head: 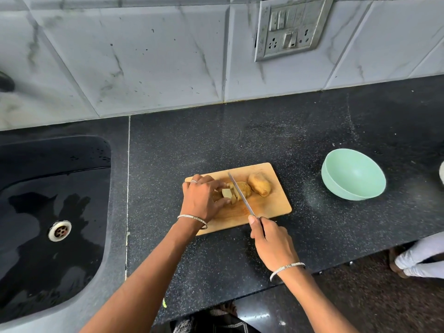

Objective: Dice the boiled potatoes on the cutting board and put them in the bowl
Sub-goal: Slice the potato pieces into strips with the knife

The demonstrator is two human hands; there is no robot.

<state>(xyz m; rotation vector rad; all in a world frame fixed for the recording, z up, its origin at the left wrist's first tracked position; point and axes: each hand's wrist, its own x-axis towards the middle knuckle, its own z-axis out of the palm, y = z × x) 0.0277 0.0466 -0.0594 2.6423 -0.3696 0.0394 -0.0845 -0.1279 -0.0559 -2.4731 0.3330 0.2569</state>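
A wooden cutting board (pixel 271 207) lies on the black counter. On it sits a partly cut potato (pixel 236 192) with pale cut pieces at its left end, and a whole potato (pixel 260 184) just to its right. My left hand (pixel 200 199) curls over the cut end and holds the pieces together. My right hand (pixel 270 243) grips the handle of a knife (pixel 241 197), whose blade lies across the cut potato. A mint-green bowl (pixel 353 175) stands empty on the counter, right of the board.
A black sink (pixel 52 212) with a metal drain lies at the left. A tiled wall with a switch panel (pixel 289 27) rises behind the counter. The counter's front edge runs below my hands. Another person's feet (pixel 418 258) stand on the floor at the right.
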